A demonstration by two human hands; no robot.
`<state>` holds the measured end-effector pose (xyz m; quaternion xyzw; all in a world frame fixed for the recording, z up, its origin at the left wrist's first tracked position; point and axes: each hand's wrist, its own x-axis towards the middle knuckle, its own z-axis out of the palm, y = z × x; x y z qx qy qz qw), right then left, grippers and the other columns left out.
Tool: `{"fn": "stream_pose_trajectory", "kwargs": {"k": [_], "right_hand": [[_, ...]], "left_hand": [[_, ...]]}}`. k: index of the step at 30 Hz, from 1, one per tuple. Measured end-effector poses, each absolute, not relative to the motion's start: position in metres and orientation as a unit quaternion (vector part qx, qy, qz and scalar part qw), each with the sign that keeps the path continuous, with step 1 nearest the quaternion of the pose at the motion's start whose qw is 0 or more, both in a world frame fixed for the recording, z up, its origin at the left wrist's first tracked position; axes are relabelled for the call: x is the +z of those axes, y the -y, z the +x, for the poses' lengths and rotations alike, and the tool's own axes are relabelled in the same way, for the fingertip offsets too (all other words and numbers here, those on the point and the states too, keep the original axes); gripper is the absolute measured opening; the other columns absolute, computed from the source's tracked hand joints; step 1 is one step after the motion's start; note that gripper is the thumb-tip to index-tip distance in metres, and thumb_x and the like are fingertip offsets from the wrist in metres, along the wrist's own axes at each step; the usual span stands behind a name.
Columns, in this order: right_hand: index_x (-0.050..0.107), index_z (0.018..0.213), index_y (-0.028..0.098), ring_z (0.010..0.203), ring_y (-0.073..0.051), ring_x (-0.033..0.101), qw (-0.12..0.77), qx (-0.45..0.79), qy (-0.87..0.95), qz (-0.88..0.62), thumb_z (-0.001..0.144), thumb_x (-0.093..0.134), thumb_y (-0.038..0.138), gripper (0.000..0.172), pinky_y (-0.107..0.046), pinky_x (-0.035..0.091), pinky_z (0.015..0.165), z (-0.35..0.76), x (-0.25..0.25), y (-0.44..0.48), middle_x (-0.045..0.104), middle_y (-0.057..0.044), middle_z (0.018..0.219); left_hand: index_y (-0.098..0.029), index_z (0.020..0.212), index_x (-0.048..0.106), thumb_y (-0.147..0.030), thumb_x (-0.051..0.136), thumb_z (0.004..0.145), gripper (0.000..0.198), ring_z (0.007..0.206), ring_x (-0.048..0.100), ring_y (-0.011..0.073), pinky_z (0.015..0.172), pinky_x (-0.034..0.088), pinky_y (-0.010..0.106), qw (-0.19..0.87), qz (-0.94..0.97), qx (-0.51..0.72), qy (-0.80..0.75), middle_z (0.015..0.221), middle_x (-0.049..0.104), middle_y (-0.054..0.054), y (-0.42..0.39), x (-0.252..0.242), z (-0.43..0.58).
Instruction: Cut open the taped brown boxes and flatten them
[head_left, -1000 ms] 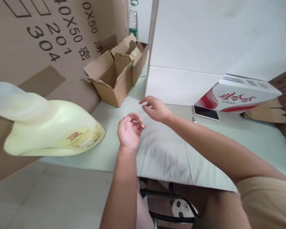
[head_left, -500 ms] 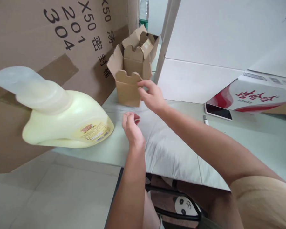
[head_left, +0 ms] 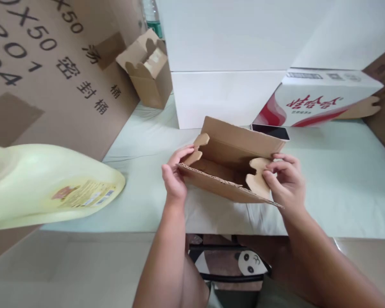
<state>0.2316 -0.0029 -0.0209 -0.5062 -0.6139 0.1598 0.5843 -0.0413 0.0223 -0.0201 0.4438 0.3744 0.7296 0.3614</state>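
An open brown cardboard box (head_left: 224, 156) is held between my hands above the pale green cloth, its inside facing up. My left hand (head_left: 177, 173) grips its left end, fingers by the notched end flap and thumb raised at the near left corner. At the other end my right hand (head_left: 285, 179) pinches the right notched flap (head_left: 258, 177) between thumb and fingers. The long near and far flaps stand open. Inside, the part of the box that shows holds nothing I can make out.
A second open cardboard box (head_left: 150, 79) stands at the back left, a bottle (head_left: 152, 19) behind it. A large printed carton (head_left: 73, 55) and a pale yellow jug (head_left: 67, 188) fill the left. White boxes (head_left: 224, 98), a phone (head_left: 271, 131) and a red-and-white carton (head_left: 321, 100) line the back.
My right hand was at the boxes at the back left and my left hand was free. Now one box is in both hands nearer to me, and the view has shifted right.
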Motion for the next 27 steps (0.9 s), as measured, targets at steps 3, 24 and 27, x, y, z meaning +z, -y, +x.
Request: {"fn": "stream_pose_trajectory", "kwargs": {"k": [3, 24, 27], "right_hand": [[0.059, 0.132, 0.037, 0.113, -0.022, 0.064, 0.623, 0.236, 0.562, -0.49, 0.082, 0.083, 0.037, 0.055, -0.037, 0.056, 0.087, 0.233, -0.035, -0.001, 0.057, -0.006, 0.138], [0.069, 0.121, 0.034, 0.133, -0.028, 0.06, 0.611, 0.377, 0.586, -0.375, 0.099, 0.053, 0.065, 0.041, -0.048, 0.05, 0.11, 0.245, -0.057, 0.01, 0.063, -0.005, 0.141], [0.06, 0.137, 0.035, 0.124, -0.025, 0.066, 0.627, 0.402, 0.528, -0.409, 0.095, 0.057, 0.07, 0.055, -0.046, 0.053, 0.107, 0.252, -0.065, 0.002, 0.068, -0.006, 0.138]], "left_hand": [[-0.023, 0.094, 0.084, -0.088, 0.018, 0.094, 0.093, 0.12, 0.072, 0.0325, 0.113, 0.052, 0.05, 0.294, 0.522, 0.709, -0.371, 0.114, 0.081, 0.012, -0.026, -0.023, -0.035], [-0.029, 0.104, 0.086, -0.034, 0.065, 0.094, 0.024, 0.128, 0.07, 0.0274, 0.117, 0.053, 0.048, 0.236, 0.6, 0.594, -0.481, 0.13, 0.078, 0.004, -0.031, -0.016, -0.041], [-0.027, 0.098, 0.087, -0.035, 0.067, 0.087, 0.024, 0.127, 0.07, 0.0288, 0.119, 0.05, 0.048, 0.237, 0.548, 0.624, -0.504, 0.123, 0.08, 0.004, -0.031, -0.019, -0.049]]}}
